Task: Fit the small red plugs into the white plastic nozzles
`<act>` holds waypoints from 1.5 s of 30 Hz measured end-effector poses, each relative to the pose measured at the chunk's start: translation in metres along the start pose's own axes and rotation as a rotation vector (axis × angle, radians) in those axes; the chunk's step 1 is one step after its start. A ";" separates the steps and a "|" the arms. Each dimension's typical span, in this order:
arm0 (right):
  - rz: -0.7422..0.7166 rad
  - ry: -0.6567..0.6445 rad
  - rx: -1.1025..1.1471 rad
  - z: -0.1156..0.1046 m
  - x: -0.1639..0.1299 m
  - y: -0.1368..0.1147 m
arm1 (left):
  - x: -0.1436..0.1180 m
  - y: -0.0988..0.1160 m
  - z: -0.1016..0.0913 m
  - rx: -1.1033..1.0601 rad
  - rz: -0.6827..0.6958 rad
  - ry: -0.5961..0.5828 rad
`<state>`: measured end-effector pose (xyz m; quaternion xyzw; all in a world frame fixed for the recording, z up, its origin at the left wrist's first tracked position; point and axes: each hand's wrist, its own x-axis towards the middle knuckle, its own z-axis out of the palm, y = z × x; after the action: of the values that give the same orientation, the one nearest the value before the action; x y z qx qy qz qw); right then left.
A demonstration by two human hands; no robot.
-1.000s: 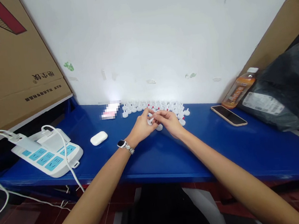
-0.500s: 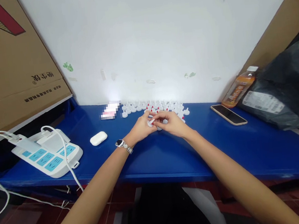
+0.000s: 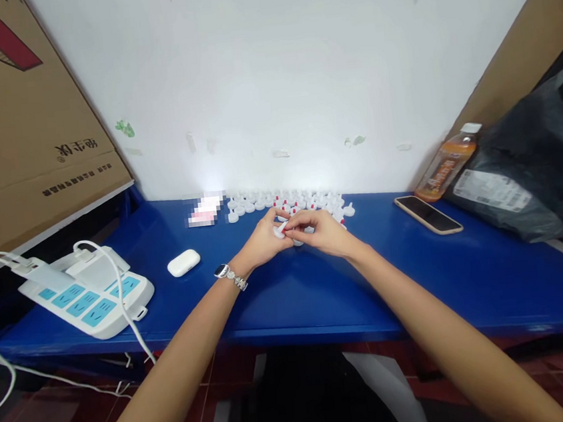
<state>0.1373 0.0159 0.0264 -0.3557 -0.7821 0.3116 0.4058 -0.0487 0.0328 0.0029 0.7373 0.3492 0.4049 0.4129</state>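
Observation:
In the head view my left hand (image 3: 263,241), with a watch at its wrist, is closed around a small white nozzle cap (image 3: 279,232). The cap is tilted, its spout pointing up and to the right. My right hand (image 3: 321,233) meets it from the other side, thumb and forefinger pinched at the spout's end. Whatever small part sits between those fingertips is hidden. Just behind both hands stand many more white nozzle caps (image 3: 249,207), several with red tips (image 3: 312,207).
On the blue table (image 3: 300,296) are a white earphone case (image 3: 184,263) and a power strip (image 3: 87,302) with cables at the left. A phone (image 3: 428,214), a drink bottle (image 3: 446,163) and a black plastic bag (image 3: 533,164) lie at the right. A white wall (image 3: 267,71) rises behind.
The whole view has shifted slightly. My hands stay together at the same cap, with the right fingertips moved a little over its spout.

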 end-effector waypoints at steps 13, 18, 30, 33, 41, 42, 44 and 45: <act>0.028 0.180 -0.045 0.016 0.002 0.006 | 0.002 0.002 0.003 -0.028 -0.016 0.082; 0.059 0.296 0.229 0.019 0.004 0.013 | 0.000 0.006 0.000 0.076 -0.032 0.140; 0.017 0.218 0.253 0.023 0.002 0.009 | -0.002 0.007 -0.001 0.286 0.023 0.113; 0.006 0.189 0.278 0.024 0.002 0.007 | -0.003 0.008 -0.002 0.313 0.042 0.085; 0.045 0.301 0.367 0.030 -0.001 0.004 | -0.006 0.016 0.001 0.298 0.070 0.068; 0.025 0.326 0.329 0.031 -0.001 0.003 | -0.006 0.015 0.001 0.274 0.070 0.080; -0.018 0.358 0.244 0.033 -0.002 0.000 | -0.005 0.013 0.000 0.224 0.069 0.103; -0.031 0.362 0.209 0.034 -0.002 -0.002 | -0.005 0.012 0.000 0.207 0.068 0.109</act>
<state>0.1088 0.0063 0.0114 -0.3496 -0.6652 0.3160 0.5791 -0.0485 0.0239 0.0122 0.7644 0.3860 0.4198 0.3008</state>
